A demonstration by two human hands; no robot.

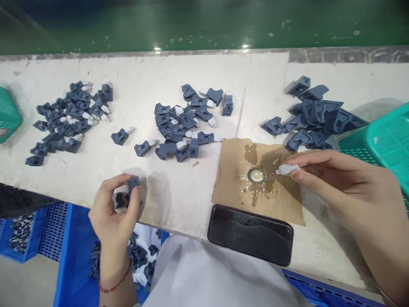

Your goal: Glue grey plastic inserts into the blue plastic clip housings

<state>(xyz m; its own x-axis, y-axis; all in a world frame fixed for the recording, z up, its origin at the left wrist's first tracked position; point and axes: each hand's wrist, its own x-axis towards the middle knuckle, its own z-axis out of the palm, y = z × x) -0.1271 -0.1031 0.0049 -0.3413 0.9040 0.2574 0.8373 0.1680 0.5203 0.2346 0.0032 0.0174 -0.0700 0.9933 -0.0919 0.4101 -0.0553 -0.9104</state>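
White piece (287,169) sits in our right hand (354,183), pinched between thumb and index finger, its narrow end pointing left, over the right part of a brown cardboard sheet (230,183). Our left hand (113,217) grips a dark grey block (133,183) between thumb and fingertips near the front edge of the table (182,187). More dark shapes show between and below those fingers, too hidden for us to count.

Near the middle of the cardboard, to the left of the white piece and apart from it, we see a small round cap (257,175) with a toothed rim, and wet, shiny splashes around it. Just in front of the sheet lies a black phone (251,234), screen up.

Farther out, we have three loose groups of dark blocks on the table: a left group (73,111) and a middle group (179,130), many with white pieces fitted, and a right pile (319,113) beside a green basket (386,140). Another green basket (8,113) stands at the far left edge. Below the table, beside our lap, a blue crate (75,251) holds more dark pieces (137,251).
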